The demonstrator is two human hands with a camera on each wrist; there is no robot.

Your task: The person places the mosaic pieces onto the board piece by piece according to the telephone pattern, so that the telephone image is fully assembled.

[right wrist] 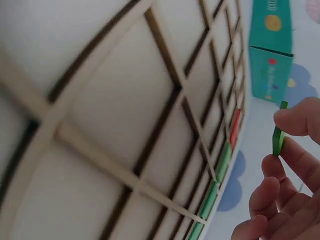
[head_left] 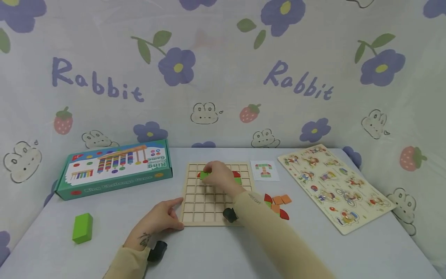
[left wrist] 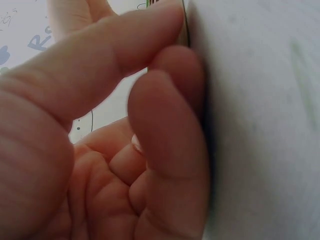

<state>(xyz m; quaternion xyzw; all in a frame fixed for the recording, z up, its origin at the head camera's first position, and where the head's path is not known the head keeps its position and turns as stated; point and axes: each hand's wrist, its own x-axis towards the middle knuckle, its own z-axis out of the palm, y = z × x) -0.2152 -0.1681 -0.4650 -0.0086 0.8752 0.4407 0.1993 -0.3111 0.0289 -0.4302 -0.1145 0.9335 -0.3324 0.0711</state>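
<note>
Between the thumb and fingers of my right hand (head_left: 222, 179) is a small flat green tile (right wrist: 278, 137), pinched above the upper left of a wooden grid board (head_left: 212, 224). Red and green pieces lie in the board's upper rows, among them a red piece (head_left: 236, 174) and a green square (head_left: 238, 181) right of the hand; the hand hides part of that row. My left hand (head_left: 158, 217) touches the board's lower left side with index finger and thumb, its other fingers bent inward in the left wrist view (left wrist: 172, 135).
Loose red, green and orange pieces (head_left: 277, 200) lie right of the board, below a pattern card (head_left: 275, 176). A picture puzzle board (head_left: 324, 186) is farther right. At the left are a green game box (head_left: 122, 182) and a green block (head_left: 82, 228).
</note>
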